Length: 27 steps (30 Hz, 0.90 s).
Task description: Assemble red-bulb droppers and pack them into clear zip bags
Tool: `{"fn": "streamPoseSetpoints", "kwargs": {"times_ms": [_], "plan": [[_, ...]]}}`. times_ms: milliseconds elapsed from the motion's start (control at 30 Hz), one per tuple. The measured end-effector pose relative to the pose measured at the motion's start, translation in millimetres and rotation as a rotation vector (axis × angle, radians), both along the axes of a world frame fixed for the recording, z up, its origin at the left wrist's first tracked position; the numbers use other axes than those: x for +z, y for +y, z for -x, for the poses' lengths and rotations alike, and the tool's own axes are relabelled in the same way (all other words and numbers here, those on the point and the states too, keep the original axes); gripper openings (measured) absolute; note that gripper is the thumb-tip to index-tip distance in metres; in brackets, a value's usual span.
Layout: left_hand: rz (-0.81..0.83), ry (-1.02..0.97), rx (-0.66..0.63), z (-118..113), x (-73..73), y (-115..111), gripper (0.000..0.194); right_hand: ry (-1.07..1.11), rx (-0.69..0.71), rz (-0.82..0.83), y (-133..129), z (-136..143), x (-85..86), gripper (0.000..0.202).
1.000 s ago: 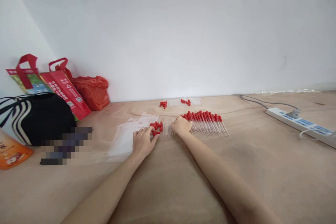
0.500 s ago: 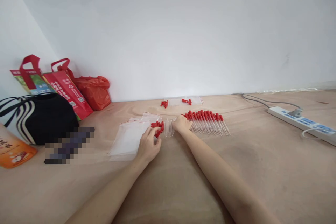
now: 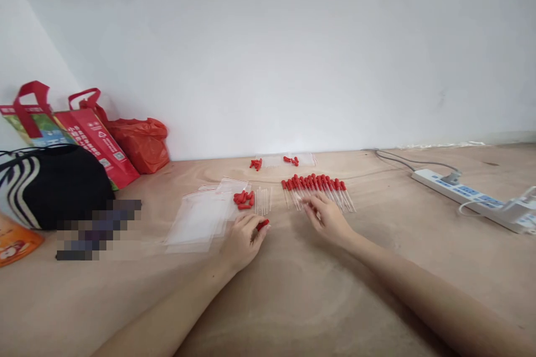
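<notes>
My left hand (image 3: 247,237) pinches a red rubber bulb (image 3: 263,225) between thumb and fingers, just above the table. Beyond it lie a small heap of red rubber bulbs (image 3: 243,199) and a row of loose glass tubes (image 3: 263,201). My right hand (image 3: 329,220) has its thumb and fingers drawn together at the near side of a row of glass droppers with red bulbs (image 3: 320,183). Whatever its fingertips hold cannot be made out against the clear tubes behind. Left of my left hand, clear zip bags (image 3: 196,223) overlap on the table.
Near the wall lie more red bulbs (image 3: 256,164) and a clear bag (image 3: 309,159). A white power strip (image 3: 464,194) with a grey cable sits at right. Shopping bags (image 3: 96,142), a black bag (image 3: 71,184) and an orange pouch (image 3: 17,242) stand at left.
My left hand has drawn back from the bulb heap toward me with one bulb. My right hand has moved right and nearer, uncovering the loose tubes and the droppers' left end.
</notes>
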<state>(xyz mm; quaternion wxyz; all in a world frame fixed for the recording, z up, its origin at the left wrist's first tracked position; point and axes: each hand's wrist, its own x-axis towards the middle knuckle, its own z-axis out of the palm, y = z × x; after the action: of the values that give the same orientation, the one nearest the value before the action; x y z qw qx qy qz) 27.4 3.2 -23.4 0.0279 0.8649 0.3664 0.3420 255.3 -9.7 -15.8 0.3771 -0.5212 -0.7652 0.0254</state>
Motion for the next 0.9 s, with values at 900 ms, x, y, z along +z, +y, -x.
{"fn": "streamPoseSetpoints", "kwargs": {"times_ms": [900], "plan": [[-0.02,0.002,-0.269,-15.7,-2.9,-13.1,0.018,-0.16,0.291,-0.15,-27.9,3.8,-20.6,0.029]]}}
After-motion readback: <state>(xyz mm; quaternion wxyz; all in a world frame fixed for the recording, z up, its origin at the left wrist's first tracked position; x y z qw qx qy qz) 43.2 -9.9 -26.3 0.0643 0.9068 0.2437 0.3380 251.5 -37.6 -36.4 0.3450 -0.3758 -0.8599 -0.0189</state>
